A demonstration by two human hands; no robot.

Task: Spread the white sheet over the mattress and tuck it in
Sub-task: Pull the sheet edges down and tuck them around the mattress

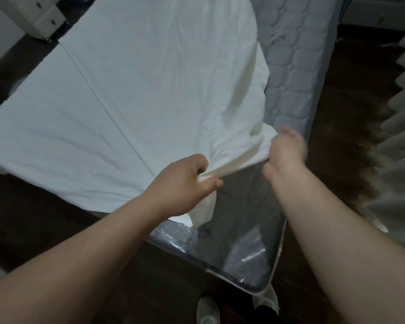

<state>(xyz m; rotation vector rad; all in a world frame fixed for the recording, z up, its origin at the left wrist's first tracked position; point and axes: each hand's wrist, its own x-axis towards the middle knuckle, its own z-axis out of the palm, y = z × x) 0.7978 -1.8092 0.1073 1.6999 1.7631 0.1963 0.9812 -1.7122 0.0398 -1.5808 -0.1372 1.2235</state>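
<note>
At the mattress's (248, 249) bare near corner, both hands, left hand (182, 183) and blurred right hand (285, 148), curl around the white sheet's (138, 90) bunched edge.

One head-worn wide-angle view looks steeply down, close over the mattress (250, 242) corner.

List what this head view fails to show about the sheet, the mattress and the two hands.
- Right hand: motion-blurred, so its hold on the white sheet is unclear.
- Left hand: its fingertips are buried in the bunched sheet.
- Mattress: its top is mostly hidden under the sheet; the printed lettering on the bare corner is too small and glare-washed to read.
- Far end of the sheet: cut off by the top edge.
</note>
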